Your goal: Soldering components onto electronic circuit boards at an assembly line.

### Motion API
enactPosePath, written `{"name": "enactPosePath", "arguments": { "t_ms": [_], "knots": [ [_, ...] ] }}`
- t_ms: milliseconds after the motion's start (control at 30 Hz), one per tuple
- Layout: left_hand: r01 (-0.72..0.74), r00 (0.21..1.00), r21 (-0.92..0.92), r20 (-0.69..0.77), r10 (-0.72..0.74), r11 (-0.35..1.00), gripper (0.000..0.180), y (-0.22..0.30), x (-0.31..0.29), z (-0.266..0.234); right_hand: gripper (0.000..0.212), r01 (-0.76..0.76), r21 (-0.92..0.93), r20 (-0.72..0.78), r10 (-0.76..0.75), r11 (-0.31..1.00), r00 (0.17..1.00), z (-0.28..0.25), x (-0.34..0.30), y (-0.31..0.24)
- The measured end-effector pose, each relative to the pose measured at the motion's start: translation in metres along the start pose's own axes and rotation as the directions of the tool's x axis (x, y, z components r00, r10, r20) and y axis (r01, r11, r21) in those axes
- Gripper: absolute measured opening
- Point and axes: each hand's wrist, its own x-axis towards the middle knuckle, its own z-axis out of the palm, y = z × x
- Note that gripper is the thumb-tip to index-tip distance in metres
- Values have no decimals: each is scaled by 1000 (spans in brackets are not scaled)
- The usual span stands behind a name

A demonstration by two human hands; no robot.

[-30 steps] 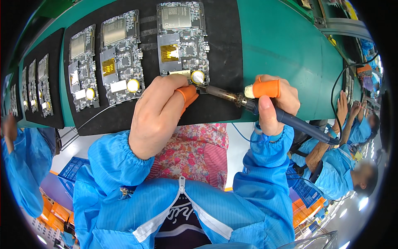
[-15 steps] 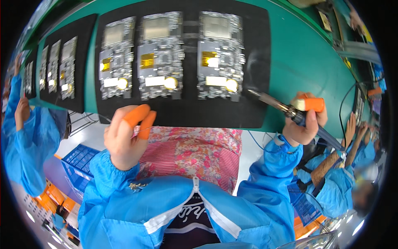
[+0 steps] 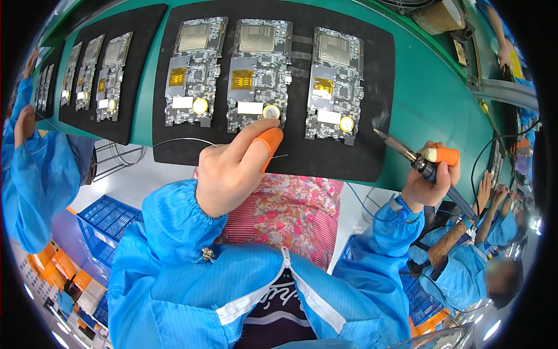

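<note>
Three circuit boards lie in a row on a black mat (image 3: pixel 325 160): a left board (image 3: pixel 195 70), a middle board (image 3: pixel 258 72) and a right board (image 3: pixel 335 81). Each carries a metal shield, a gold patch and a round coin cell. My left hand (image 3: pixel 235 166), with orange finger cots, is closed on a thin solder wire (image 3: pixel 186 139). Its fingertips reach the lower edge of the middle board, beside the coin cell (image 3: pixel 271 113); whether they touch it I cannot tell. My right hand (image 3: pixel 430 180) grips a soldering iron (image 3: pixel 410 156). The iron's tip smokes slightly, right of the right board and apart from it.
Another black mat (image 3: pixel 131 75) with several boards lies to the left on the green bench (image 3: pixel 424 99). A person in a blue smock (image 3: pixel 43 186) is at the left; other people's arms (image 3: pixel 453 235) are at the right. A blue crate (image 3: pixel 107 224) stands below the bench.
My left hand has moved right and up to the middle board's lower edge, with the solder wire. The iron has shifted slightly down and right. The whole view has shifted a little.
</note>
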Motion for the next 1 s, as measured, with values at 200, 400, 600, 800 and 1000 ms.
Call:
{"name": "enactPosePath", "arguments": {
  "t_ms": [200,400,600,800,1000],
  "knots": [
    [43,998,33,-47,-41,999,17,2,-7,7,29,7,-41,-31,-8,999,999,-3,1,-2],
    [43,999,-23,5,-43,999,16,2,-7,1,33,-79,-48,10,80,996,997,15,-7,-9],
    [36,999,-111,42,-31,993,23,7,-24,-36,23,157,-272,330,-61,949,942,62,-7,-12],
    [332,936,-10,-120,-331,943,32,-6,-66,-60,12,381,-181,576,-216,907,788,86,7,-4],
    [557,789,-70,-266,-554,828,31,-24,-98,-74,12,306,-181,605,-139,935,784,87,8,-2]
  ]
}}
